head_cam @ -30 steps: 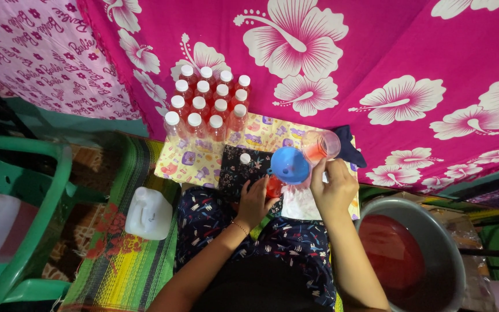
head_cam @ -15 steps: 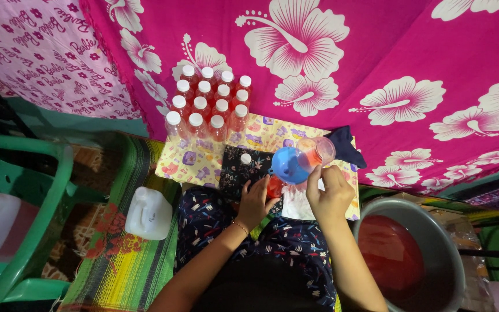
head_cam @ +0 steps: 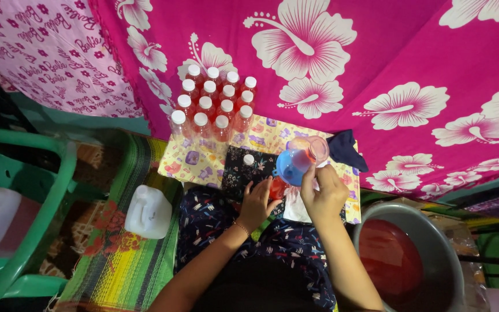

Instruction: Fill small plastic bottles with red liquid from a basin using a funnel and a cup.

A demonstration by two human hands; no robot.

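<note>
Left hand point(head_cam: 258, 199) closed around red bottle point(head_cam: 276, 188); blue funnel point(head_cam: 289, 166) seated above. Clear cup point(head_cam: 313, 151) gripped, tilted by right hand point(head_cam: 323, 192). Capped bottles point(head_cam: 212, 104) clustered at mat's point(head_cam: 203, 164) far edge.

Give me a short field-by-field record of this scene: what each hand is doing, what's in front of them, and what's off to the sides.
left hand: steadies a small bottle of red liquid
right hand: tips a clear plastic cup over a blue plastic funnel that sits in the bottle
ahead: a cluster of white-capped bottles of red liquid on a yellow patterned cloth
loose cap: one white cap on a dark floral cloth
right side: a grey metal basin of red liquid
left side: a white plastic jug, a green plastic chair
</note>
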